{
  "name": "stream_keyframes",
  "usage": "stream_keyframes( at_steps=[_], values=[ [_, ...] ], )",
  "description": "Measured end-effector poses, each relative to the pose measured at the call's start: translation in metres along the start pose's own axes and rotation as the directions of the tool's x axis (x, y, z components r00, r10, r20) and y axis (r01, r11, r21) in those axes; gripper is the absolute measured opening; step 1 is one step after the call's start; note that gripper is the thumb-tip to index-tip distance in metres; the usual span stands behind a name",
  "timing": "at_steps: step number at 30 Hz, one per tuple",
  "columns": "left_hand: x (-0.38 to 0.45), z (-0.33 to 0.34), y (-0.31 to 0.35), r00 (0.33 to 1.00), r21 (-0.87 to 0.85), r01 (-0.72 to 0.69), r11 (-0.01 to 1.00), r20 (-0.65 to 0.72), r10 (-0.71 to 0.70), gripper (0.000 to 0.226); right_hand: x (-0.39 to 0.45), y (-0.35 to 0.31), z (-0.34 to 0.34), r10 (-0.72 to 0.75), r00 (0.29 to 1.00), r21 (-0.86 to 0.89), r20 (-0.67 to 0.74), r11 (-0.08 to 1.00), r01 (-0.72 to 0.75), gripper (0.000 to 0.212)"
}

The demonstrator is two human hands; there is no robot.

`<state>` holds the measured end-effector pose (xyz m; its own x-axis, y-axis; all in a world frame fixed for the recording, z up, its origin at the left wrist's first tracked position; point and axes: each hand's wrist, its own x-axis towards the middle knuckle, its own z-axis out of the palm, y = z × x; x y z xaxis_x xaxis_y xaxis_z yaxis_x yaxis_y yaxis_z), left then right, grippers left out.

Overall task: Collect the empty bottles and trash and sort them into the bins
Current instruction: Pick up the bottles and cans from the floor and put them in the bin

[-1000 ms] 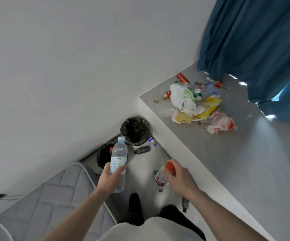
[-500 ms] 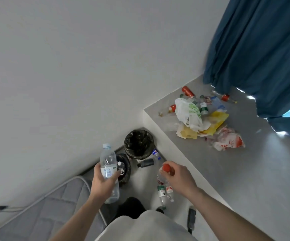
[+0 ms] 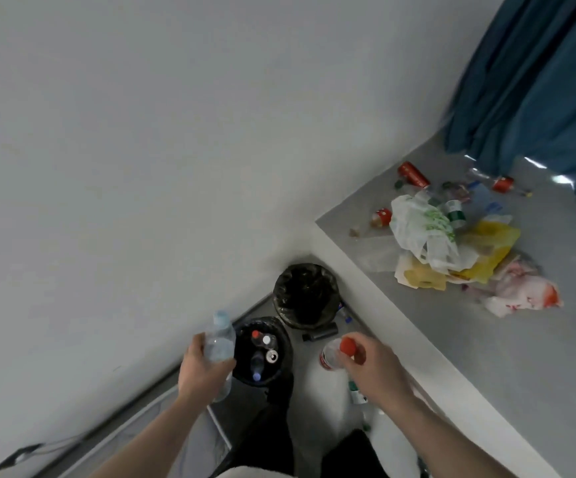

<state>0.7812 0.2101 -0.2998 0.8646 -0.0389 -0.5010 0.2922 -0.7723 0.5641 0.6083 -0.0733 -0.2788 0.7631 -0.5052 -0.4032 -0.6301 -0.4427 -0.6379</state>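
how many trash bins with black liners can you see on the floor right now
2. The nearer bin sits beside the left hand and already holds bottles. The farther bin stands behind it in the corner by the grey ledge. None other shows.

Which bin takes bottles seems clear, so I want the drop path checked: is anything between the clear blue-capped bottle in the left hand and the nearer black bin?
Nothing visible. The left hand holds the clear blue-capped bottle beside the nearer black bin, whose open mouth shows bottles inside.
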Motion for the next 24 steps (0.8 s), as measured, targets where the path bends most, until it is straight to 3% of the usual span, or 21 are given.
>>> stream_keyframes(
  at_steps=[7,13,19,24],
  values=[
    [0.114,0.046,-0.044,0.991,0.215,-0.04,0.976,0.135,0.011,0.055,0.072,0.011,0.09,0.063,0.998,0.169,0.025,0.983,-0.066,0.015],
    [0.201,0.129,-0.105,0.98,0.306,-0.184,0.934,0.134,0.15,0.053,0.139,0.063,0.178,0.043,0.999,0.335,0.022,0.941,-0.048,0.016],
    [0.256,0.207,-0.171,0.96,0.342,-0.263,0.902,0.184,0.21,0.039,0.188,0.127,0.253,0.007,1.0,0.327,0.015,0.945,-0.011,0.015],
    [0.283,0.25,-0.232,0.894,0.412,-0.447,0.795,0.231,0.383,0.045,0.193,0.137,0.297,-0.009,1.0,0.163,0.029,0.987,0.004,0.017]
  ],
)
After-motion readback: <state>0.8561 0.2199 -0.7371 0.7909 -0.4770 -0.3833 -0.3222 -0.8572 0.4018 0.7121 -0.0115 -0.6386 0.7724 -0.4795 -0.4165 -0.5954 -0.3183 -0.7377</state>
